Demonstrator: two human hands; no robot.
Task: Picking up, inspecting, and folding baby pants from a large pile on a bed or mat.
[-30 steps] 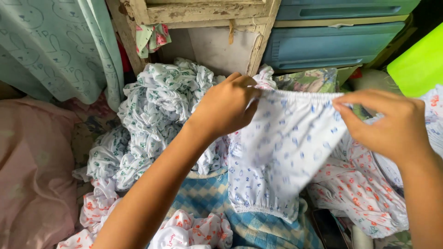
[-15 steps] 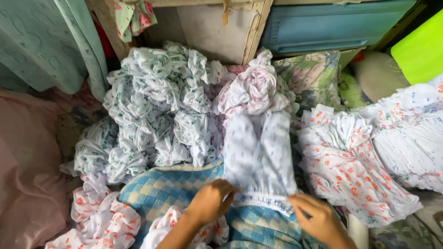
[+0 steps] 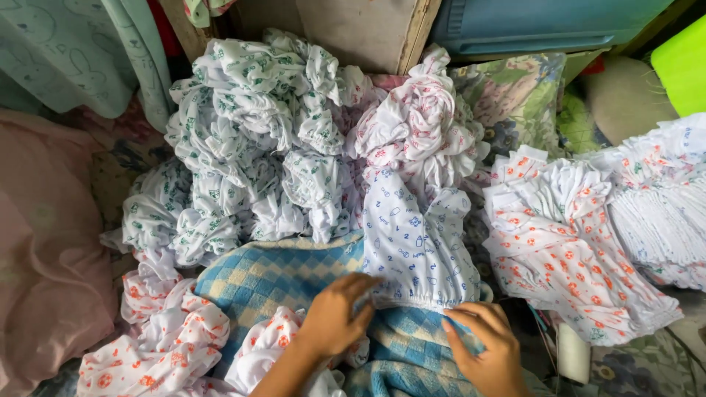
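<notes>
A small white garment with blue print [image 3: 415, 239] lies flat on a blue-and-cream checked cloth [image 3: 268, 276], its gathered waistband nearest me. My left hand [image 3: 334, 316] presses on the waistband's left end, fingers bent over the fabric edge. My right hand [image 3: 482, 342] rests at the waistband's right end, fingertips on the hem. Neither hand lifts the garment off the cloth.
A crumpled heap of white green-printed garments [image 3: 250, 140] lies behind, with pink-printed ones [image 3: 426, 117] beside it. A folded stack of orange-printed garments [image 3: 581, 242] sits at right; loose orange-printed pieces [image 3: 165, 342] lie at lower left. A pink cushion [image 3: 44, 242] is at left, a wooden frame [image 3: 412, 33] behind.
The blue-printed garment, held up stretched between both hands a second ago, now lies spread on the checked cloth. Both hands came down to its waistband.
</notes>
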